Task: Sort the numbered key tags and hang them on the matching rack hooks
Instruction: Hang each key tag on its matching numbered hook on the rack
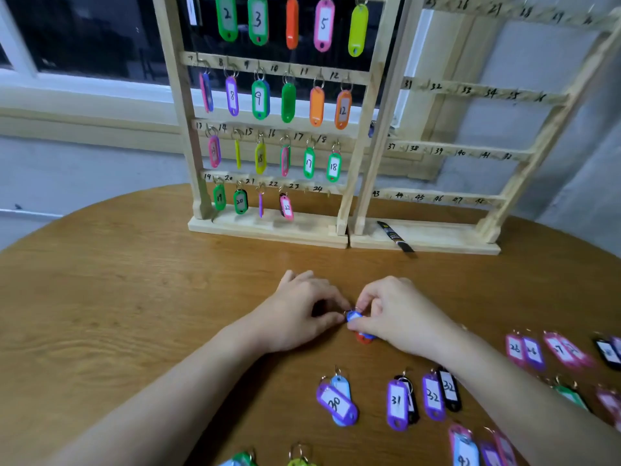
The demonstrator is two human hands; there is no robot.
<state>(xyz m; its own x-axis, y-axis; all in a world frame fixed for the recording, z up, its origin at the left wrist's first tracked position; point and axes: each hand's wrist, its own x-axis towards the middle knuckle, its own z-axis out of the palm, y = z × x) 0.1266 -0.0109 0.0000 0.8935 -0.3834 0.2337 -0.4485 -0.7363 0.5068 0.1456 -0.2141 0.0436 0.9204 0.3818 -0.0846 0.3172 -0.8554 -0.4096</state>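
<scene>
My left hand [302, 307] and my right hand [393, 311] meet over the middle of the table, both pinching a small blue key tag [353, 317] with its ring. A red tag [363, 338] peeks out under my right hand. The left wooden rack [268, 227] carries tags on hooks 1 to 22; hooks 23 and 24 [317, 191] are bare. The right rack [426, 242], numbered 25 to 48, has bare hooks. Loose tags lie near me: a purple 30 [336, 403], a purple 31 [397, 403], a purple 32 [433, 395].
A round wooden table [134, 297] holds everything. More loose tags lie at the right edge [524, 351] and along the bottom edge [465, 449]. A black pen-like item [395, 236] rests on the right rack's base. A window and wall stand behind the racks.
</scene>
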